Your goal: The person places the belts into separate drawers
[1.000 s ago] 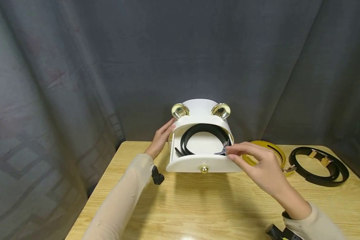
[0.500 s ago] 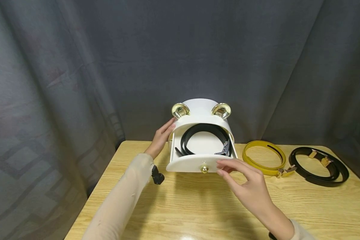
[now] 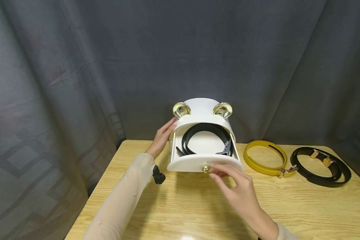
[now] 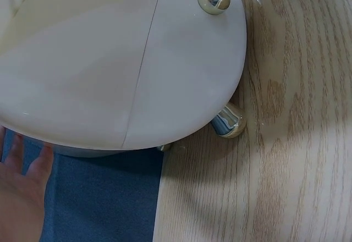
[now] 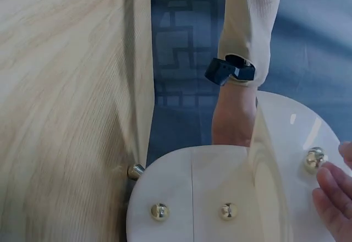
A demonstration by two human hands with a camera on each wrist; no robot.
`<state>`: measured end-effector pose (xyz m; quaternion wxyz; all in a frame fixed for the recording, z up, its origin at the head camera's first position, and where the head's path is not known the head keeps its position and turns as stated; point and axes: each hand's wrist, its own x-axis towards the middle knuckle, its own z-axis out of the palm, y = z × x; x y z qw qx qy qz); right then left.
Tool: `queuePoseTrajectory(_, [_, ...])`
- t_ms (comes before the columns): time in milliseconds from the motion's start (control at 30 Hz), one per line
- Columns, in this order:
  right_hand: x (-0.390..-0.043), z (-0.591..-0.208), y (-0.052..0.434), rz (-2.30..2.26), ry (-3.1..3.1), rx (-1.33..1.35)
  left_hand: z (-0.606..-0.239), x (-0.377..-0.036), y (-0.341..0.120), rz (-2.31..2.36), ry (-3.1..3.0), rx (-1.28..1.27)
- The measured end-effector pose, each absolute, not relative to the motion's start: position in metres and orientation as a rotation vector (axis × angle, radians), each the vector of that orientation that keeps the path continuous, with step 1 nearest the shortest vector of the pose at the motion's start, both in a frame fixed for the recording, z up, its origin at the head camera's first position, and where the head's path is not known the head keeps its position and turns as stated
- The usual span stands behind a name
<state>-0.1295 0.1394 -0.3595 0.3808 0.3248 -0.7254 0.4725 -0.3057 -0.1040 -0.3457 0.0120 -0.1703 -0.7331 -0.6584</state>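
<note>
A white rounded cabinet (image 3: pixel 201 108) with gold ear-like rings (image 3: pixel 181 110) has its top drawer (image 3: pixel 183 164) pulled out. Inside the drawer lies a coiled black belt (image 3: pixel 208 127) with a silver buckle (image 3: pixel 227 148). My left hand (image 3: pixel 161 138) rests its fairly straight fingers against the cabinet's left side. My right hand (image 3: pixel 237 190) has its fingertips beside the gold knob (image 3: pixel 205 169) on the drawer front, thumb and index finger apart. In the right wrist view those fingers are right at the knob (image 5: pixel 315 160); whether they touch it is hard to tell.
A coiled yellow belt (image 3: pixel 265 170) lies on the wooden table (image 3: pixel 183 213) right of the cabinet. Farther right is a coiled black belt (image 3: pixel 321 181) with gold fittings. Lower drawers bear gold knobs (image 5: pixel 228 211). A dark curtain (image 3: pixel 243 50) hangs behind the table.
My right hand has let go of the belt's buckle and moved down and left, along the drawer front, to the knob. The belt stays in the drawer. The left hand has kept its place.
</note>
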Motion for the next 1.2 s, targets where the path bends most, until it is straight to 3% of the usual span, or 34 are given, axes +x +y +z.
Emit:
queuePoseTrajectory(700, [-0.136,-0.363,0.130,1.174,-2.006,0.711,-0.329,-0.290,-0.104,-2.037,-2.330,-0.535])
queuePoseTrajectory(1200, [-0.145,-0.361,0.125,1.160,-1.994,0.701,-0.358,-0.315,-0.106,-2.008,-2.291,-0.526])
